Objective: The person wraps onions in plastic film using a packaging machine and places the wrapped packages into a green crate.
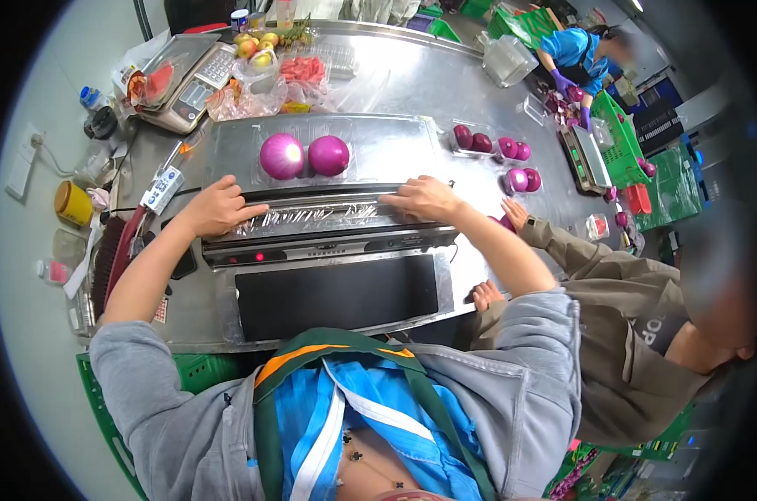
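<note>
A black and silver film-wrapping machine (337,245) stands before me, a red light glowing on its front. Shiny cling film (316,218) stretches along its slot. At the film's left end rests my left hand (214,209), its digits apart and one stretched onto the film. My right hand (426,200) lies at the right end, likewise spread, with one digit reaching toward the film. Both palms face down, so their undersides are hidden. Behind the slot, two peeled red onions, a left onion (281,156) and a right onion (328,156), sit in a clear tray on the metal top plate (387,150).
A scale (199,92) stands back left, near bagged fruit (257,46). Packed onions (473,139) lie to the right. A person in a brown jacket (612,326) is close on my right; another in blue (572,50) handles onions beside a green crate (617,138).
</note>
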### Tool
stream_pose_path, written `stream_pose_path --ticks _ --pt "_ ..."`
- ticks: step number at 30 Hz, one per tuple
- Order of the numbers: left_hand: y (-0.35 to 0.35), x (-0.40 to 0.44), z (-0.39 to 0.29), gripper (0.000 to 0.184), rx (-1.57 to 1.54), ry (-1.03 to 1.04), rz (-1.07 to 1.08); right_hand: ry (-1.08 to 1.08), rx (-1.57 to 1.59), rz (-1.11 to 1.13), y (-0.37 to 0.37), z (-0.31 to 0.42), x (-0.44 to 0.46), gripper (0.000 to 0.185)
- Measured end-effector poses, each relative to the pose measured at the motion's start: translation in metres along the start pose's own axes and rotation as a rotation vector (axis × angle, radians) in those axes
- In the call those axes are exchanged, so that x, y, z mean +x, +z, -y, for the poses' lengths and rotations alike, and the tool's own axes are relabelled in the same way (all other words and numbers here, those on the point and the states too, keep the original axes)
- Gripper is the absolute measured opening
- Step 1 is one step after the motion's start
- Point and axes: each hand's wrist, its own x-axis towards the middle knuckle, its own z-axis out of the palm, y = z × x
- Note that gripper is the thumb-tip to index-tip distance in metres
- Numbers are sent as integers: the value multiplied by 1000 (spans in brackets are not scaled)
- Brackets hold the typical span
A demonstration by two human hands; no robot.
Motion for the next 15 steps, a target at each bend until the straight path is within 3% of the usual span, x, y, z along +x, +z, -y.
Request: stream_pose_path --ticks 1,2,4,5,6,7,8,9,10,11,12,13,14,15 --pt "4 3 -1 32 -22 0 -63 -9 2 5 3 4 5 39" --pt "7 2 -6 32 -30 -14 -60 59 141 -149 7 12 8 31" --pt "6 -5 -22 26 -174 -301 -100 197 380 -441 22 29 9 12" --pt "7 -15 -39 20 -313 -419 -234 336 413 -369 28 41 -3 11" --pt "-13 -17 -60 18 -365 -522 -330 532 657 -306 19 60 -17 8" --pt "-31 -18 -75 12 -424 -642 -386 552 761 -377 14 74 -30 9" --pt "-38 -19 -81 8 -749 -868 -578 610 1040 -327 -7 81 -38 11" --pt "-64 -16 -76 14 -1014 -1141 -601 470 1318 -523 -26 70 -35 13" --pt "-84 -7 -62 22 -1280 -1241 -821 321 1595 -717 -45 62 -30 15" --pt "-102 13 -40 26 -1473 -1093 -1049 281 1554 -890 -74 49 -12 18" --pt "-109 35 -13 27 -1455 -964 -1246 231 1495 -1067 -103 28 13 20" --pt "-104 45 23 22 -1548 -808 -1407 340 1560 -1211 -120 11 43 22" --pt "-94 68 50 21 -1423 -937 -1531 448 1614 -1364 -130 -6 77 23" --pt "-73 95 72 20 -1295 -1049 -1652 329 1640 -1331 -107 -40 105 23"
